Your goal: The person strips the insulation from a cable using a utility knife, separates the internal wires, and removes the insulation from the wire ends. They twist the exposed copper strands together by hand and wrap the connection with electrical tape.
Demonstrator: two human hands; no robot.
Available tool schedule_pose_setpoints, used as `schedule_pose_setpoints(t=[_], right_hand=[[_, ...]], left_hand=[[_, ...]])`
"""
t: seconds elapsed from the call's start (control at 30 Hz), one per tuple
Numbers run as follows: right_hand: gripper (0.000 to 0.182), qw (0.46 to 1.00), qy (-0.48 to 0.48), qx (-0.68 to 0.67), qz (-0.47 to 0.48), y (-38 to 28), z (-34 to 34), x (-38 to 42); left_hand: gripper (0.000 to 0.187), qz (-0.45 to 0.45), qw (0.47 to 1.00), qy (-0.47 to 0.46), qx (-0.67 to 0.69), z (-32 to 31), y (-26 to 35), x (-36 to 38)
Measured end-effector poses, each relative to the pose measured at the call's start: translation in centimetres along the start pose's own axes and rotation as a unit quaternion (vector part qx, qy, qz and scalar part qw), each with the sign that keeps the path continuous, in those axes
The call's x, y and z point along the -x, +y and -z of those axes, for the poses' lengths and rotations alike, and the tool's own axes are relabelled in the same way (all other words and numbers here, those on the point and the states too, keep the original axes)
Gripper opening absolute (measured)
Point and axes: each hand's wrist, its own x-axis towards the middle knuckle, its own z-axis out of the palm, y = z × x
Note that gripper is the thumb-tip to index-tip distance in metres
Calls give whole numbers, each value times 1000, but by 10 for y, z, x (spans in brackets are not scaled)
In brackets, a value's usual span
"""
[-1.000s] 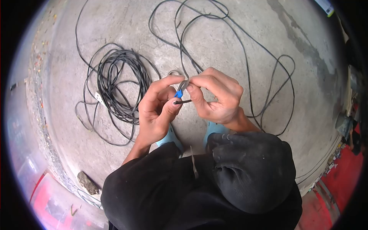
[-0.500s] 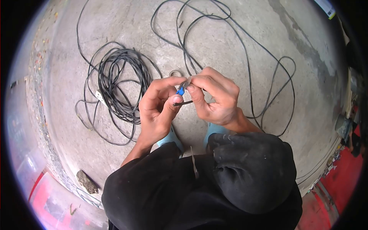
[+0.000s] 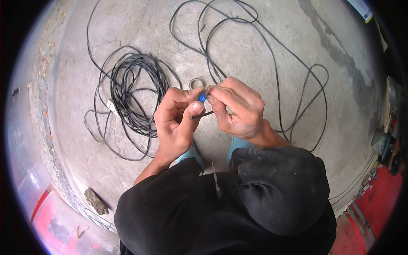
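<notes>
Vs 0.5 s ago, L hand's (image 3: 173,117) index sits lower, grip pinching blue bit (image 3: 201,97); R hand (image 3: 239,108) grasps grey bit (image 3: 208,89) beside it; cable end (image 3: 205,114) just below, btwn hands; wire work seems unfinished.

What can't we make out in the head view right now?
All in the head view:
- Blue item: full shape, covered by the left hand and right hand.
- Dark cable end: whether bare wire shows; too small.
- Loose cable: part cut off by the top edge.
- White block: partly behind the coiled cable.
- Blue shoes: partly behind hands and black clothing.
</notes>
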Motion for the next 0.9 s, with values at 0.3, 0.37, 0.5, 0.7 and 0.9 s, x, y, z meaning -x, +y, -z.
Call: schedule_pose_setpoints(t=[0.3,0.37,0.5,0.7,0.9], right_hand=[[15,1000,2,-2,-8,0,-2,-1],[10,999,10,-27,-39,0,-1,-1],[4,994,25,-60,-85,0,1,3],[4,989,27,-87,-113,-2,4,4],[6,985,26,-105,-136,-2,3,4]], left_hand=[[17,45,998,1,34,1,-1,-4],[22,39,999,-22,14,4,1,-7],[29,38,996,-40,-66,5,4,-6],[35,67,994,-50,-66,3,10,-3],[40,29,995,-43,-81,3,7,0]])
